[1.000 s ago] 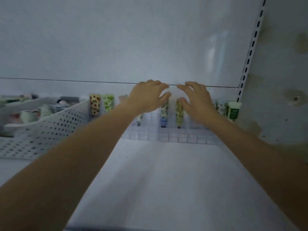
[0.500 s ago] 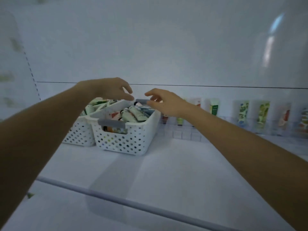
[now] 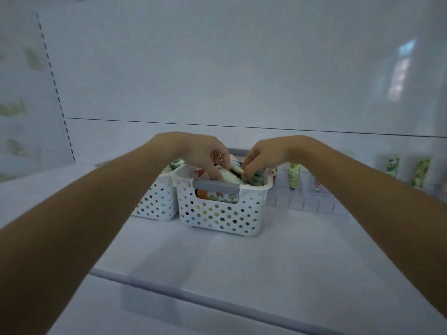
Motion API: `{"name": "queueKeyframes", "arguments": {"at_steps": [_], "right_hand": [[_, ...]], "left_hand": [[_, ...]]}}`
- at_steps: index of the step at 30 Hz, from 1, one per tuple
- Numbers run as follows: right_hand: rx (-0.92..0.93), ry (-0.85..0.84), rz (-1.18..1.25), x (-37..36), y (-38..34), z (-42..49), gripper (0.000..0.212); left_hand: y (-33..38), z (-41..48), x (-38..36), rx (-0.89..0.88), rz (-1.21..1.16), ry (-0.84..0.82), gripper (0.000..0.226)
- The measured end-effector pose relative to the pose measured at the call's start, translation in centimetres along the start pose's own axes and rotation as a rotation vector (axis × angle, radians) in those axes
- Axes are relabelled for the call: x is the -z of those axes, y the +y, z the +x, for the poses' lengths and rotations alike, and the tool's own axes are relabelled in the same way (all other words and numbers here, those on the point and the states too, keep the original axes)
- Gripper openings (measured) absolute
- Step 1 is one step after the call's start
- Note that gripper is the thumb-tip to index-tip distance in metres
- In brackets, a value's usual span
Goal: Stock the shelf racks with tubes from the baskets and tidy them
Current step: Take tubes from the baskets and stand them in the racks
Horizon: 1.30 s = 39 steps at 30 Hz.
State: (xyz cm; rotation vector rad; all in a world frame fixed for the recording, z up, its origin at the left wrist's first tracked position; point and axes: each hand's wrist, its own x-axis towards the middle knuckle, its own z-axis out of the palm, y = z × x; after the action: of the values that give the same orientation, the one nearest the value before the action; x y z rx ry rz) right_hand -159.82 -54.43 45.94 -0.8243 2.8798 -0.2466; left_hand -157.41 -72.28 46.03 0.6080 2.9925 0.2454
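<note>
A white perforated basket (image 3: 222,213) with a grey handle stands on the shelf, filled with loose tubes. Both my hands reach down into it from above. My left hand (image 3: 205,153) has its fingers closed round a pale tube (image 3: 231,178) lying on top of the pile. My right hand (image 3: 263,153) pinches the end of another tube (image 3: 237,167) just beside it. The fingertips of both hands nearly meet. A clear rack (image 3: 302,201) runs along the back to the right, with patterned tubes (image 3: 294,176) standing upright in it.
A second white basket (image 3: 157,206) with tubes sits right behind and left of the first. More tubes (image 3: 422,172) stand in the rack at far right. The shelf's front edge (image 3: 193,296) runs below. A slotted upright (image 3: 55,88) is at left.
My view swung left from the rack to the baskets. Both hands left the rack's tubes, crossed over and have dropped into the near basket, fingers closing on tubes.
</note>
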Motion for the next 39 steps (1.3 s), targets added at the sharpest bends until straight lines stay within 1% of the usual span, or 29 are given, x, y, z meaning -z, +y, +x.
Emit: {"name": "queueKeyframes", "arguments": {"at_steps": [2,5,6,7,9,11,13,14,18,21,24,26,28,30,35,39], "right_hand": [[-0.020,0.081,0.032,-0.4,-0.1,0.4,0.031],[-0.065,0.227,0.191,-1.0,0.1,0.9,0.040],[-0.079,0.279,0.294,-1.0,0.3,1.0,0.044],[-0.094,0.334,0.425,-0.9,0.6,1.0,0.044],[-0.123,0.419,0.775,-0.6,1.1,0.8,0.027],[-0.115,0.437,1.117,-0.2,1.6,0.3,0.016],[-0.080,0.445,1.328,-0.1,2.2,-0.1,0.014],[-0.068,0.451,1.380,-0.1,2.6,-0.4,0.014],[-0.041,0.509,1.408,0.3,4.2,-1.8,0.016],[-0.021,0.599,1.403,0.9,6.7,-3.5,0.018],[-0.010,0.694,1.326,1.3,10.2,-6.0,0.018],[-0.037,0.759,1.289,1.3,12.9,-8.1,0.019],[-0.086,0.821,1.263,1.1,15.8,-10.3,0.019],[-0.143,0.874,1.222,0.6,18.8,-12.5,0.019],[-0.257,1.059,1.101,-0.6,25.8,-17.6,0.014],[-0.311,1.097,0.988,-0.4,31.3,-21.5,0.005]], "left_hand": [[-0.5,-0.4,0.4,-0.006,0.027,0.059,0.023],[-1.8,-1.7,1.7,0.003,0.000,0.180,0.022],[-2.2,-2.2,2.2,0.001,-0.027,0.213,0.022],[-2.6,-2.7,2.4,-0.001,-0.071,0.240,0.024],[-3.1,-3.3,2.5,0.012,-0.201,0.281,0.029],[-3.4,-3.3,2.1,0.038,-0.337,0.322,0.024],[-3.0,-3.0,1.6,0.059,-0.469,0.350,0.017],[-2.5,-2.7,1.4,0.065,-0.525,0.356,0.015],[1.0,-0.8,1.1,0.040,-0.731,0.338,0.014],[4.5,1.5,1.1,-0.018,-0.858,0.305,0.030],[9.3,4.0,0.9,-0.073,-0.881,0.293,0.046],[12.7,5.8,0.4,-0.149,-0.883,0.267,0.049],[16.3,7.7,-0.3,-0.223,-0.898,0.214,0.048],[20.0,9.8,-1.4,-0.260,-0.954,0.164,0.043],[29.1,14.8,-5.9,-0.268,-1.030,0.108,0.039],[34.3,17.7,-9.3,-0.264,-1.083,0.104,0.033]]}}
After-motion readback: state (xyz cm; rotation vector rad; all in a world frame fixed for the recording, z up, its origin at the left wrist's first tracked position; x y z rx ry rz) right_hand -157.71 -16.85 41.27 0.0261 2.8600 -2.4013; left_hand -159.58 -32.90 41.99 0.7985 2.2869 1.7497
